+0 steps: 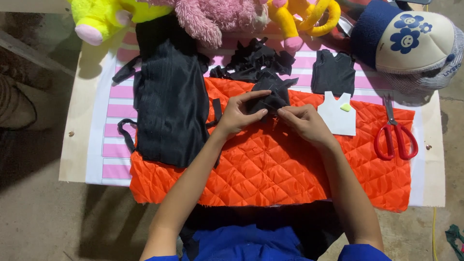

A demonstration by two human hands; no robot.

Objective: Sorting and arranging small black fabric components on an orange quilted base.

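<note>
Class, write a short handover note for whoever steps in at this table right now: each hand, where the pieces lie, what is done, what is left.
Left hand and right hand both pinch a small black fabric piece over the orange quilted fabric.
Black scraps lie behind; a cut black vest shape and white vest template to the right; red scissors idle.
Orange fabric looks uncut.

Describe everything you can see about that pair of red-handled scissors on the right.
The red-handled scissors have two big oval plastic loops and short grey metal blades, which look closed and point away from the person. They lie flat at the right end of the orange quilted fabric, beside the small white vest-shaped pattern piece. No hand touches them.
</note>
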